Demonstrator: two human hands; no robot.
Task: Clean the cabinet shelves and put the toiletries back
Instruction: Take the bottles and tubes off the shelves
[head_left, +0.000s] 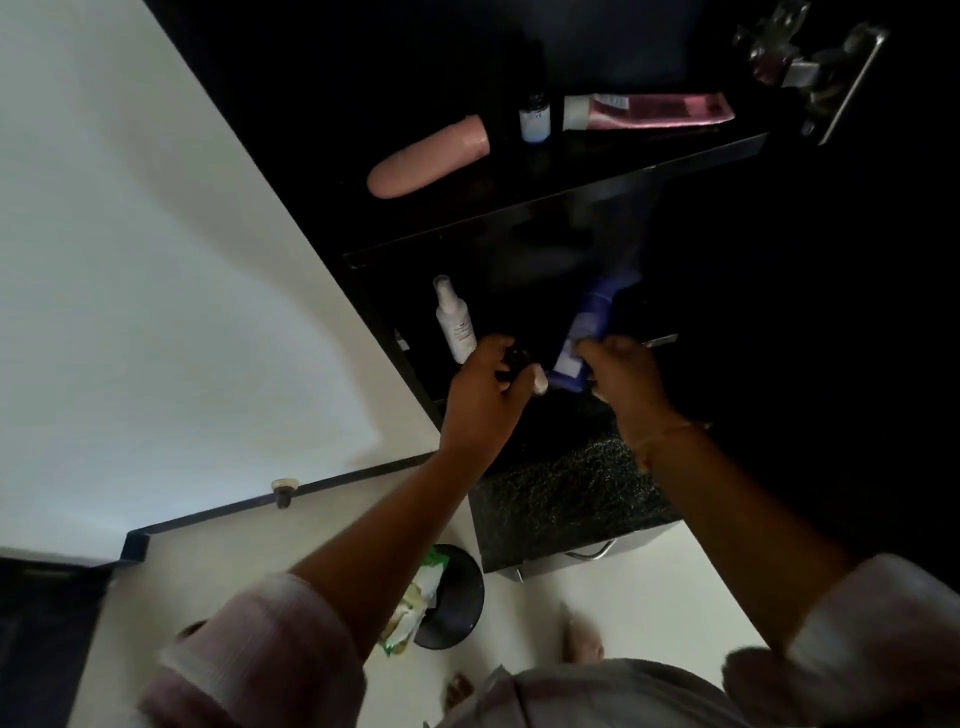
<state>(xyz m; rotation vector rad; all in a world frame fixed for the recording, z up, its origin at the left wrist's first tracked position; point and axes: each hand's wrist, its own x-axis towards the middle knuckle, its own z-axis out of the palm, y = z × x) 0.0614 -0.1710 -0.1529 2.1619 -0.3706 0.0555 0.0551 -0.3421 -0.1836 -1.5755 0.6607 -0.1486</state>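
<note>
Right, risk first. The right hand (621, 376) grips the blue tube (589, 322) only at its near end, fingers curled over the label. The far end reaches up into the dark lower compartment (524, 291) and is blurred. With that much length past the grip, the tube could tip or slip out, and I can't tell if it rests on anything.

The left hand (485, 384) is clenched round a small dark item (514, 358) with a pale end poking out by the thumb; what it is, I can't tell. It sits just beside the white spray bottle (454, 319), which stands upright at the compartment's left edge. A knuckle nudge would likely topple it, and from there it could fall to the speckled counter (566, 493) or the bin (457, 597) on the floor.

Both hands crowd one opening with a narrow gap between them, so either could knock the other's load. The compartment is dark, so placing is half blind.

Upper shelf (571, 195): a pink cylinder (431, 156) lies near the front lip and may roll if the cabinet is jolted. The small bottle (535, 117) and pink tube (649, 111) sit further back and look safer.

Pose: both forearms are raised and reach forward into the cabinet, sleeves pushed back. The left wrist is straight with the back of the hand to camera; the right wrist is bent inward toward the tube.
</note>
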